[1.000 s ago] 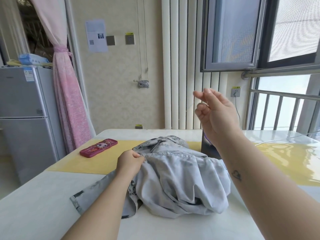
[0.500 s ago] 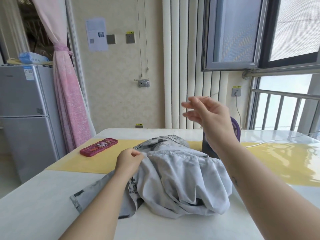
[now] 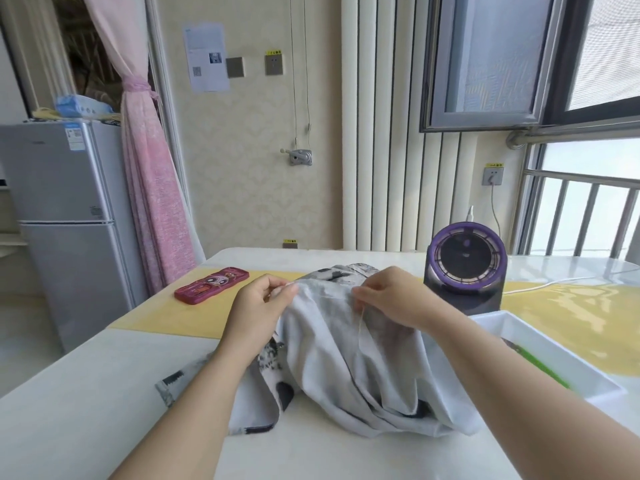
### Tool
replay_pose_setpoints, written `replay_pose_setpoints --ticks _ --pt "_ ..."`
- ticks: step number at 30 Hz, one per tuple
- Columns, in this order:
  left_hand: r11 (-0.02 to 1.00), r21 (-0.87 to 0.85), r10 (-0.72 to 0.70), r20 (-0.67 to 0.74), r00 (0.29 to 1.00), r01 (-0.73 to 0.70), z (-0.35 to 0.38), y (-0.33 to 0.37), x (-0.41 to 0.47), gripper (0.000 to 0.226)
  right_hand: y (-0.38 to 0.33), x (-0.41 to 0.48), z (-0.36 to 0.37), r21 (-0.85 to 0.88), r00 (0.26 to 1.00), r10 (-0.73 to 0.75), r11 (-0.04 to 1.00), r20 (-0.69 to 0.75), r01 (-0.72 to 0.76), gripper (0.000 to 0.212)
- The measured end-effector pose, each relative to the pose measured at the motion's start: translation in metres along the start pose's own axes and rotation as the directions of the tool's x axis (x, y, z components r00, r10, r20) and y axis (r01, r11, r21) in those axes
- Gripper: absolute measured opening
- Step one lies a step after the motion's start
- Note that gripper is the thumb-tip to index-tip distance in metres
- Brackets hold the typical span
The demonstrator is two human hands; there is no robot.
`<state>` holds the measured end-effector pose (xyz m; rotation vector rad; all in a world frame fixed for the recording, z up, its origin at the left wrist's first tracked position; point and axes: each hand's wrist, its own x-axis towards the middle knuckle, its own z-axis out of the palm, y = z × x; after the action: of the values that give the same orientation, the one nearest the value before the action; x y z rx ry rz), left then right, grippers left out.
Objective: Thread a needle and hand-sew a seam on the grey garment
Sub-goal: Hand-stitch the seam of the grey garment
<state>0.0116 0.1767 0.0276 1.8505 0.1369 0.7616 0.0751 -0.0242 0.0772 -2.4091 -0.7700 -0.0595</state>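
On the white surface (image 3: 86, 410), centre, the grey garment (image 3: 332, 358) lies bunched. Left hand (image 3: 258, 306) pinches its raised edge. Right hand (image 3: 391, 296), fingertips at the cloth just beside, pinches a thread (image 3: 361, 327) hanging below. Needle too small to tell.

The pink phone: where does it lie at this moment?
In the head view, the pink phone lies on the yellow mat, left of the left hand that grips the grey garment.

Pale grey garment (image 3: 332, 348) with dark blotches, purple-rimmed black fan (image 3: 465, 263), pink curtain (image 3: 152, 188).
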Motion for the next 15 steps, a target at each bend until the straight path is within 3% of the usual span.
replay_pose_setpoints --ticks 4,9,11,15 --pt "0.988 0.136 0.074 0.001 0.997 -0.073 0.0 0.014 0.013 0.011 0.0 0.007 -0.012 -0.112 0.967 -0.108 0.99 -0.232 0.084 0.03" --pt "0.93 0.281 0.237 0.026 0.971 -0.235 0.004 0.057 0.033 0.008 0.008 0.023 -0.037 -0.337 0.848 -0.322 0.923 -0.421 0.184 0.032" --pt "0.923 0.301 0.231 0.058 0.971 -0.238 0.012 0.056 0.037 0.009 0.018 0.026 -0.037 -0.403 0.87 -0.306 0.905 -0.386 0.14 0.033" --pt "0.966 0.242 0.037 0.21 0.977 -0.089 0.035 0.018 0.029 0.012 0.049 0.024 -0.008 -0.519 0.972 -0.121 0.855 -0.201 -0.001 0.028"
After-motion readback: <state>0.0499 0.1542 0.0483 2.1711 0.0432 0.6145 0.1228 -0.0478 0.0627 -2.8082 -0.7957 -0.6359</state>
